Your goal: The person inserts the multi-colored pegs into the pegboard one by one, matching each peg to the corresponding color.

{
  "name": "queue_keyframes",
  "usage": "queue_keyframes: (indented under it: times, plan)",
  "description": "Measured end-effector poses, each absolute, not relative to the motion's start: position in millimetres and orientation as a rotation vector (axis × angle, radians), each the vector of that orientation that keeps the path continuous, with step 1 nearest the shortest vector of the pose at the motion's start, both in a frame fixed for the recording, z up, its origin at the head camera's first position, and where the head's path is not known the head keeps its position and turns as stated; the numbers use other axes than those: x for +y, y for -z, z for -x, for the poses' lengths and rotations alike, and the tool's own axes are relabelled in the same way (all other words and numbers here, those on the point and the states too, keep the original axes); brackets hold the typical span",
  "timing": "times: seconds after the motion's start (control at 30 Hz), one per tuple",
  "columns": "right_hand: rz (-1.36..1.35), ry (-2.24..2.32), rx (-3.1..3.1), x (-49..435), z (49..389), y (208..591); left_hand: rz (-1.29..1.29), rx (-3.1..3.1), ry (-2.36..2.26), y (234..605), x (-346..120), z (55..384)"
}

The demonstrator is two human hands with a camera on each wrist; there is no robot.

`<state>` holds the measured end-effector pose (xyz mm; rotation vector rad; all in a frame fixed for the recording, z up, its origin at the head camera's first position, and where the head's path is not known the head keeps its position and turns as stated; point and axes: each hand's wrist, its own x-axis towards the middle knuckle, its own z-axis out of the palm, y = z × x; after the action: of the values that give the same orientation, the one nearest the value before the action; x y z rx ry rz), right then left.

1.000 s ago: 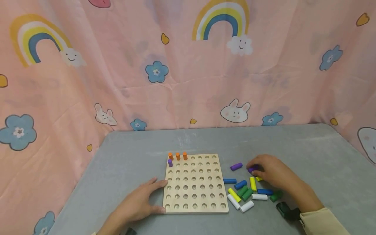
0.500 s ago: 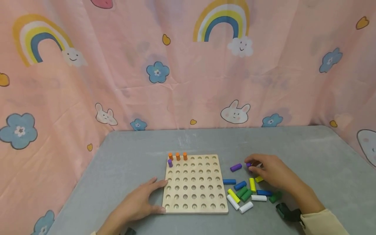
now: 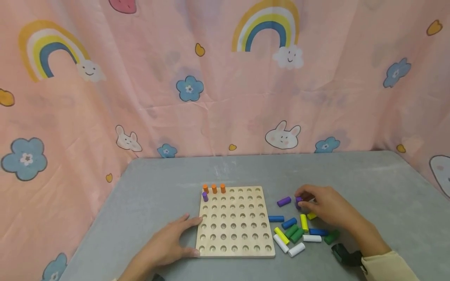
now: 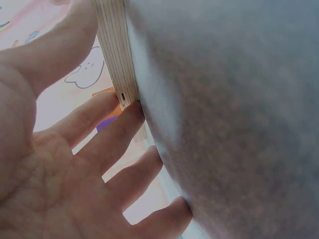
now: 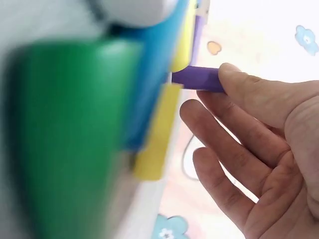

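One purple peg [image 5: 198, 78] is pinched near its top in the right grip [image 3: 327, 205]; the lower end should be free, and the board [image 3: 239, 242], left of this grip, steadied by the spread left grip [image 3: 166, 242].

The right grip [image 5: 274, 172] pinches a purple peg [image 5: 198, 78].

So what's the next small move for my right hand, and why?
I'd probably lift the held purple peg toward the hole just right of the seated purple peg: your right hand pinches it upright, that hole shows no peg, and your left hand touches the wooden board.
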<state>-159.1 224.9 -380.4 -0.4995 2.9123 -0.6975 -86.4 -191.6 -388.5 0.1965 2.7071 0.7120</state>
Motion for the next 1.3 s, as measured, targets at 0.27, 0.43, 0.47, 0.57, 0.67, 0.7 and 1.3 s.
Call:
queue_keyframes:
  times: [0.27, 0.43, 0.47, 0.57, 0.67, 0.7, 1.3]
  plan:
    - [0.588, 0.704, 2.95, 197.7, 160.3, 363.6, -0.216, 2.7, -0.736, 390.7, -192.6, 82.3]
    - [0.646, 0.74, 2.945, 173.2, 163.0, 353.9, -0.215, 2.698, -0.733, 391.6, -192.2, 81.5]
    - [0.662, 0.749, 2.94, 168.4, 164.0, 352.7, -0.207, 2.697, -0.729, 391.5, -191.9, 81.8]
    - [0.697, 0.776, 2.921, 152.5, 167.9, 350.5, -0.186, 2.691, -0.72, 390.8, -191.1, 82.8]
    - [0.748, 0.795, 2.89, 136.0, 172.7, 350.2, -0.175, 2.694, -0.718, 389.8, -191.1, 82.9]
    - [0.762, 0.799, 2.881, 130.5, 174.3, 350.3, -0.174, 2.697, -0.716, 389.4, -191.2, 82.9]
    - [0.832, 0.862, 2.741, 41.9, 195.3, 351.3, -0.185, 2.706, -0.706, 385.7, -189.2, 84.1]
